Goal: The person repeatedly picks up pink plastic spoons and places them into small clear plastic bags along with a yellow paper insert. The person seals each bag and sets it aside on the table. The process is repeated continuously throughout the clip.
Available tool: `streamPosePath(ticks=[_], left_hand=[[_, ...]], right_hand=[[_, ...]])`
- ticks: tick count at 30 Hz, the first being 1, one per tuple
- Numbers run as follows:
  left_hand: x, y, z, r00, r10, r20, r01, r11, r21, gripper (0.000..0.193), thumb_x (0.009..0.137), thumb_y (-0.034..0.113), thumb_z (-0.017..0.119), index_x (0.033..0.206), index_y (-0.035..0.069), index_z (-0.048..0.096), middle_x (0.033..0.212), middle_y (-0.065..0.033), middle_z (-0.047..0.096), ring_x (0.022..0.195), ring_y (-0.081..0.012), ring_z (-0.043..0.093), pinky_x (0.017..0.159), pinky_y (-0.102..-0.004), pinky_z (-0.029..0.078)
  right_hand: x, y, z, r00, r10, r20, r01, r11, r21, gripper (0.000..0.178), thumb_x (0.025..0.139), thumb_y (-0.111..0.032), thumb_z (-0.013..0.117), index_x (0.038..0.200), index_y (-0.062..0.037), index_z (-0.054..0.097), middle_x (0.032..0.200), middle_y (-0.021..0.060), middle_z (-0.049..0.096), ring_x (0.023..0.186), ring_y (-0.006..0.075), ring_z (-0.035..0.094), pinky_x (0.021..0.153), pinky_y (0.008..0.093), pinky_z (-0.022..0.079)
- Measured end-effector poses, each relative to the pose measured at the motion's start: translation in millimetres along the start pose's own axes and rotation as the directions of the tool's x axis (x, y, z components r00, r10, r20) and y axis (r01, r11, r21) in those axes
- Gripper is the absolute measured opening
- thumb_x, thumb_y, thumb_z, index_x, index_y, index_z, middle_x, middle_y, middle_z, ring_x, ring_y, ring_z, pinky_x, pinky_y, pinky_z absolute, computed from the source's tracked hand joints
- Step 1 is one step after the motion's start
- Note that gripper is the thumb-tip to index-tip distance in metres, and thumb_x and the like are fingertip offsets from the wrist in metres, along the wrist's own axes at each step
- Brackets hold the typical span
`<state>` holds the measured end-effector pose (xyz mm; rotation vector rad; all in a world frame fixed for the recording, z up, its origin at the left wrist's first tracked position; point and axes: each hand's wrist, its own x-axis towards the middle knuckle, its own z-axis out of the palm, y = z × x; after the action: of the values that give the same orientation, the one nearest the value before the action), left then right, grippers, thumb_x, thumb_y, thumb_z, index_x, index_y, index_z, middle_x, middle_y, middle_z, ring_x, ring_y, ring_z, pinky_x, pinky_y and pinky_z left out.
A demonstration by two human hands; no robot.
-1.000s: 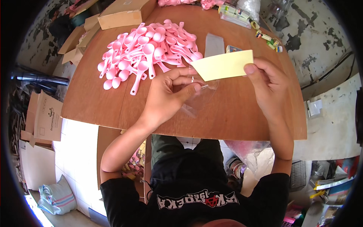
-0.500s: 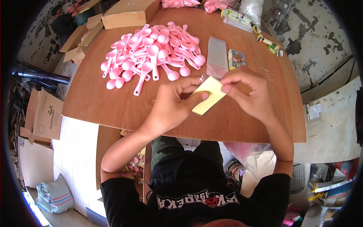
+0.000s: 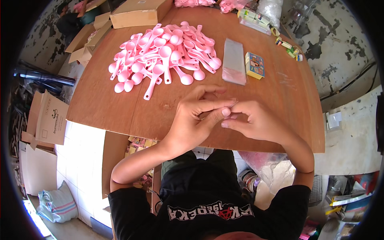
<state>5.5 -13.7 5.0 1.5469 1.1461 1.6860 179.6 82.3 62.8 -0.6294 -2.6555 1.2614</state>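
Observation:
My left hand (image 3: 196, 116) and my right hand (image 3: 256, 120) meet above the near part of the brown table, fingertips touching. Both are closed in a pinch around a thin, clear bit (image 3: 234, 104), which is mostly hidden by the fingers; I cannot make out what it is. Just beyond my hands lies a stack of clear plastic sleeves (image 3: 234, 60). To the right of the stack sits a small yellow and blue printed box (image 3: 255, 65). A large heap of pink plastic spoons (image 3: 164, 56) covers the table's far left part.
A closed cardboard box (image 3: 140, 14) stands at the table's back left, next to an open carton (image 3: 86, 40). Tape rolls (image 3: 286, 44) and clear bags (image 3: 268, 12) line the back right. Below the near edge, an open box (image 3: 114, 160) holds small packed pieces.
The pale yellow card that showed between both hands is no longer visible. My hands have come closer together and lower toward the near table edge. The view has shifted slightly.

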Motion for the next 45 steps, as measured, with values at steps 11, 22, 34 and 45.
streamPosePath(ticks=[11,22,34,45], left_hand=[[-43,15,14,0.934,-0.355,0.043,0.228,0.497,-0.837,0.057,0.094,0.045,0.062,0.131,0.003,0.051,0.124,-0.0161,0.058,0.111,-0.0264,0.058,0.093,-0.0395,0.050],[-39,-5,-45,0.705,-0.498,-0.504,-0.313,0.420,-0.852,0.033,0.100,0.035,0.057,0.121,0.009,0.057,0.102,-0.0086,0.065,0.096,-0.0215,0.065,0.093,-0.0420,0.054],[-38,1,-22,0.640,-0.532,-0.555,-0.274,0.517,-0.811,0.050,0.098,0.041,0.058,0.124,-0.001,0.052,0.114,-0.0124,0.062,0.105,-0.0245,0.063,0.099,-0.0446,0.051],[-17,7,-23,0.651,-0.494,-0.576,-0.202,0.619,-0.759,0.070,0.096,0.047,0.060,0.141,0.000,0.035,0.138,-0.0197,0.047,0.129,-0.0333,0.049,0.106,-0.0506,0.043]], right_hand=[[14,4,8,0.640,-0.721,-0.267,0.465,0.640,-0.612,0.033,0.077,0.008,0.068,0.108,-0.0028,0.071,0.099,0.0123,0.068,0.085,0.0250,0.069,0.073,0.0346,0.057],[-8,1,35,0.430,-0.897,0.102,0.509,0.148,-0.848,0.017,0.083,-0.015,0.068,0.099,-0.0153,0.073,0.107,-0.0002,0.071,0.097,0.0213,0.067,0.085,0.0387,0.055],[222,141,-69,0.743,-0.097,-0.663,-0.190,0.919,-0.347,0.023,0.082,-0.024,0.069,0.102,-0.0130,0.075,0.095,0.0145,0.073,0.093,0.0327,0.069,0.081,0.0415,0.054],[219,130,-73,0.606,-0.551,-0.574,0.014,0.729,-0.684,0.018,0.089,-0.011,0.062,0.102,-0.0035,0.071,0.092,0.0194,0.067,0.084,0.0383,0.066,0.071,0.0465,0.054]])
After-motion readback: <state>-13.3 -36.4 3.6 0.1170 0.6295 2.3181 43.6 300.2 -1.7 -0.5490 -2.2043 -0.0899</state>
